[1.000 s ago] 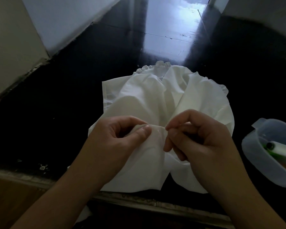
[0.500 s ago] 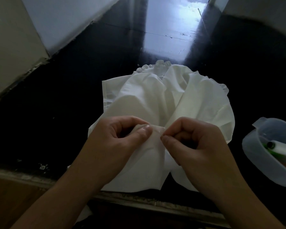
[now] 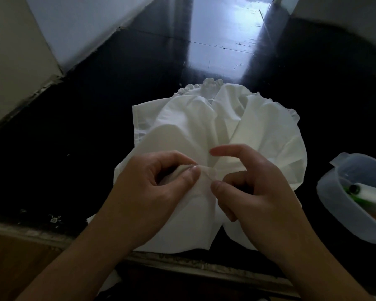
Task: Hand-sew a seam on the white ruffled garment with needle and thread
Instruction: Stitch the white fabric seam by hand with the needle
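The white ruffled garment (image 3: 237, 127) lies bunched on the black counter (image 3: 85, 137), its frilled edge at the far side. My left hand (image 3: 159, 192) pinches a raised fold of the cloth between thumb and fingers. My right hand (image 3: 254, 187) sits just to the right of that fold. Its thumb tip meets the fold's end against the curled middle fingers, and its index finger is lifted straight above the cloth. No needle or thread is visible between the fingers.
A translucent plastic tub (image 3: 334, 205) stands at the right and holds a white thread spool (image 3: 369, 191) and green items. The counter's worn front edge (image 3: 182, 261) runs just below my wrists. A pale wall (image 3: 15, 61) rises at the left.
My right index finger has lifted off the fold and now points up, while the thumb stays at the fold's end. My left hand keeps its pinch.
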Tool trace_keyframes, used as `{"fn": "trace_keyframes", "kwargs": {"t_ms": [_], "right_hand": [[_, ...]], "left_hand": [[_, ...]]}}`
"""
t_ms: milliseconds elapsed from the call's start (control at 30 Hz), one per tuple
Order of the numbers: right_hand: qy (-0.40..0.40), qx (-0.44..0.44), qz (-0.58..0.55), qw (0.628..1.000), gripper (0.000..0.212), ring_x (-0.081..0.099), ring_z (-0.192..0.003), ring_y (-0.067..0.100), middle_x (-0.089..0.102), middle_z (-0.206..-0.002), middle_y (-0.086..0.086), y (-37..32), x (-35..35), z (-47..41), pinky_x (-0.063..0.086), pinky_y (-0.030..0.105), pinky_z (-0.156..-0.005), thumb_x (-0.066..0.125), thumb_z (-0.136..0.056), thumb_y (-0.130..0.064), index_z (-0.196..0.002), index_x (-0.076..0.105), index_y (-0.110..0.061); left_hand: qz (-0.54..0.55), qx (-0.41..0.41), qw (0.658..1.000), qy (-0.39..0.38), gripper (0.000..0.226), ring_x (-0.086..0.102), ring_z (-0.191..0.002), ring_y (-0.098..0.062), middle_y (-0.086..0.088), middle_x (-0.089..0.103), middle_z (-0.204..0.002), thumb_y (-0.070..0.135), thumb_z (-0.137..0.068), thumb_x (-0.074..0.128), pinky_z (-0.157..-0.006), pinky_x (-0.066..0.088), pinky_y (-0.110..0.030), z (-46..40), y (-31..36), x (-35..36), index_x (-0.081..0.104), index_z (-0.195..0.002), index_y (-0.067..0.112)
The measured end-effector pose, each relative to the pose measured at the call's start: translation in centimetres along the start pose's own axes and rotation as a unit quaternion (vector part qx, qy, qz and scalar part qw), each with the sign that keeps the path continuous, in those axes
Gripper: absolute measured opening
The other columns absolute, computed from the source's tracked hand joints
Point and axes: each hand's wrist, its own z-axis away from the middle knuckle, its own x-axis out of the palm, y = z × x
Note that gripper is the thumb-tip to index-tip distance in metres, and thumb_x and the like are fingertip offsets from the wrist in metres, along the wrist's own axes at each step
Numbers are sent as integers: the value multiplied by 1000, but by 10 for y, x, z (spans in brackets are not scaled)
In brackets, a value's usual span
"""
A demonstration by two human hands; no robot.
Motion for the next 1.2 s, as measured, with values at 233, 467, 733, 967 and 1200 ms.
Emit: {"fn": "trace_keyframes", "kwargs": {"t_ms": [233,467,733,967,1200], "right_hand": [[-19,21,-17,999,17,48,-41,13,58,-48,5,1,-1,-2,38,28,-47,65,-90,-6,-88,69,-22],[-7,13,17,1000,15,49,-41,9,63,-51,4,2,2,-2,38,28,-47,66,-92,-10,-84,67,-23],[4,10,29,1000,16,53,-44,10,64,-52,2,4,5,-3,42,30,-49,67,-92,-12,-81,67,-22],[-7,8,-30,1000,17,50,-46,12,60,-51,1,8,2,-4,38,29,-50,70,-91,-6,-79,69,-19],[-37,27,-154,987,10,41,-43,11,50,-51,7,13,-4,-8,33,16,-44,66,-89,11,-82,67,4]], "left_hand": [[-68,41,997,5,11,72,-81,2,19,75,-80,22,-93,73,-69,50,-8,1,-1,0,79,-87,29],[-119,56,991,35,8,71,-78,1,19,73,-76,31,-91,73,-66,54,-20,4,-2,3,76,-84,31],[-154,77,984,43,9,70,-77,1,19,71,-76,33,-94,73,-64,53,-22,5,-4,4,74,-85,32],[-137,50,988,47,13,71,-76,-1,19,72,-76,41,-89,70,-64,53,-23,4,-5,2,74,-81,32],[-90,16,996,19,12,73,-75,-4,14,74,-76,35,-89,74,-64,55,-21,2,-3,-1,77,-80,28]]}}
